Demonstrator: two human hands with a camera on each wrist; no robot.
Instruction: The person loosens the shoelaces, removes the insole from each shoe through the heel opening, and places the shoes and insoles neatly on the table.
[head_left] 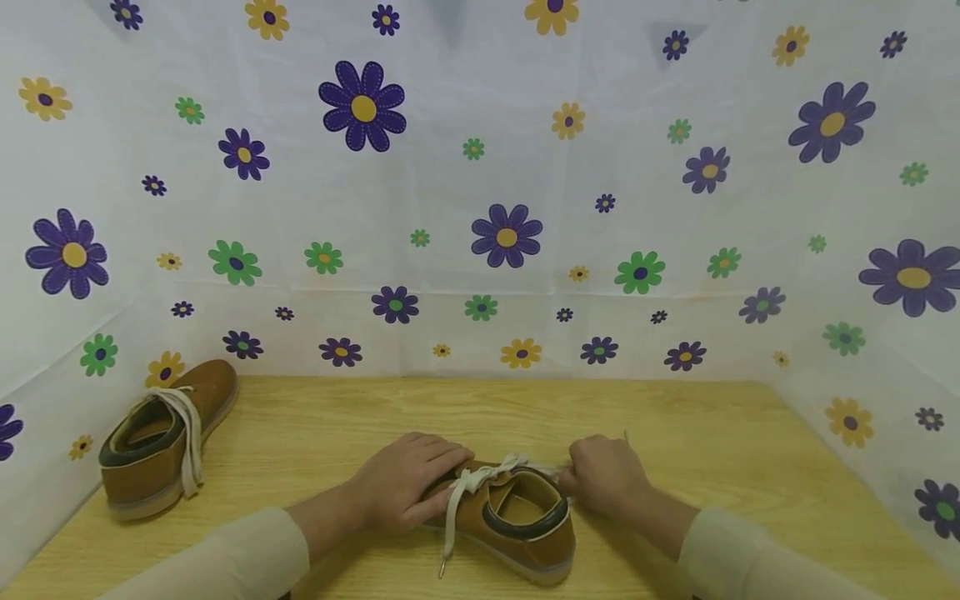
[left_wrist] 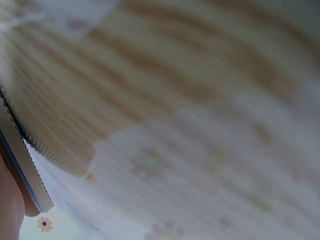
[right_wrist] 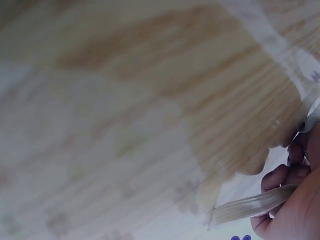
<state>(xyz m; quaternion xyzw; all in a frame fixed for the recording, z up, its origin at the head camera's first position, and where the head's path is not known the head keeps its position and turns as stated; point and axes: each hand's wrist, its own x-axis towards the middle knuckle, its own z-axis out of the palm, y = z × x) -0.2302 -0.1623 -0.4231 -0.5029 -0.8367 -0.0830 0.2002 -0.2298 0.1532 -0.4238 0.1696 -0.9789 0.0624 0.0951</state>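
A brown shoe (head_left: pixel 540 552) with a dark collar sits at the front middle of the table, its heel toward the camera. Over its front part lies my left hand (head_left: pixel 408 483), fingers along the top and thumb on the near side. White laces (head_left: pixel 480 477) cross the shoe's tongue, and one end hangs down its near side. My right hand (head_left: pixel 606 473), right of the shoe, grips a shoelace (right_wrist: pixel 247 207) in curled fingers; a short end sticks out of the fist. In the left wrist view the ridged sole (left_wrist: pixel 27 165) shows beside part of the hand.
A second brown shoe (head_left: pixel 142 483) stands at the left of the wooden table (head_left: pixel 337 417), its laces draped loosely over the side. White flower-printed cloth (head_left: pixel 465 183) closes off the back and both sides.
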